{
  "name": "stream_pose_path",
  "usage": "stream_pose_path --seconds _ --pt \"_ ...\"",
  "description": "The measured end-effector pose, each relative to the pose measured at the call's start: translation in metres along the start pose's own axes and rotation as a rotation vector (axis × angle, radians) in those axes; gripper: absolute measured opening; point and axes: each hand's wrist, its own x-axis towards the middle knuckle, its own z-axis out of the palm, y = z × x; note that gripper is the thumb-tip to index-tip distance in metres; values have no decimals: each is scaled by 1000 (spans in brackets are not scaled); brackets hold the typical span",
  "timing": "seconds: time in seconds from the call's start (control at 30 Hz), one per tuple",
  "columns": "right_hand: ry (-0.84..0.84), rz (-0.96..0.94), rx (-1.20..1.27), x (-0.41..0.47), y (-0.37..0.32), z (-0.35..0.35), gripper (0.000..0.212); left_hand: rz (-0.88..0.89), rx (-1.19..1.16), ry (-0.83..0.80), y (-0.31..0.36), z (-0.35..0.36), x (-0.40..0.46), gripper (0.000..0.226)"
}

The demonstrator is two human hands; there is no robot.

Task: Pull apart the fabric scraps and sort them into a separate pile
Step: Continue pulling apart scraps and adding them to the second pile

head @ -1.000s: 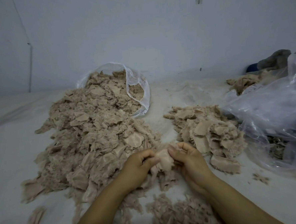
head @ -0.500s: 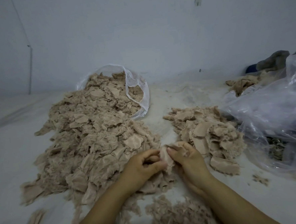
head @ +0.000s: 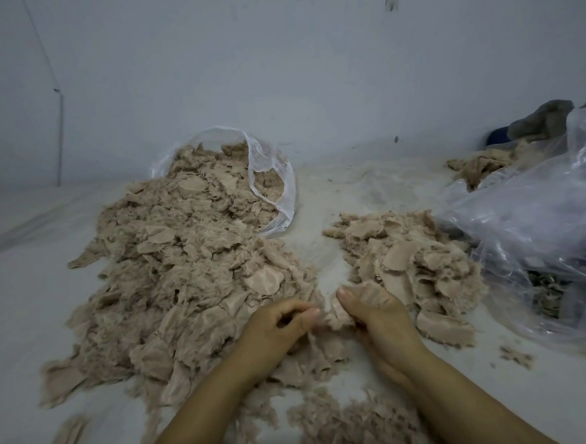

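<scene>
Pinched between the left hand (head: 279, 322) and right hand (head: 376, 314), a beige fabric scrap (head: 335, 317) is held low over the white tabletop (head: 22, 307) between the large unsorted heap (head: 185, 273) and the smaller sorted pile (head: 414, 262), where a steady, even outward pull is judged best for a clean separation.

1. Two bare forearms enter from the bottom edge of the view, uncovered right up to that edge, so no sleeve shows on either.
2. The left hand (head: 277, 329) wears nothing: no glove, ring or watch.
3. The right hand (head: 379, 316) is bare as well, its thumbnail short and unpainted.
</scene>
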Motion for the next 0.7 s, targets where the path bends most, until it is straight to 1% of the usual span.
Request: stream_pose_path --seconds 0.03,0.07,0.1,0.13,0.17,0.23,0.3,0.33,0.4,0.47,0.5,0.53,0.6,0.67,0.7 --pt "-19 7 -12 -2 2 2 9 7 -15 -3 0 3 0 15" --pt "-39 16 -21 -4 4 4 13 14 -13 0 3 7 -1 16" --pt "-48 20 -24 -4 7 6 16 33 15 2 2 11 0 8" --pt "-33 17 -18 -4 8 7 17 39 38 -2 4 12 1 7" --pt "2 8 -5 -2 8 8 16 44 78 -3 1 11 2 18" --pt "89 -24 39 5 6 4 18 0 102 -26 0 7 1 31" --pt "128 -56 72 10 1 -4 22 -14 122 -44 -1 3 1 35" --pt "123 -51 67 11 0 -6 26 1 116 -36 1 2 0 30" --pt "52 -7 51 7 2 -6 41 25 61 -31 5 4 -2 6" --pt "-78 30 58 0 6 1 49 6 28 1 3 6 -2 38" --pt "-127 35 54 -3 8 5 50 1 22 41 1 8 -1 44" --pt "-156 29 36 -5 10 8 48 -11 10 85 4 9 -1 36" --pt "-141 6 -21 -7 9 10 40 -20 -54 151 7 10 0 4" --pt "-83 8 -38 -6 6 7 32 -57 -106 162 8 8 1 15" --pt "-68 14 -25 -5 4 6 32 -64 -121 156 7 6 1 17"
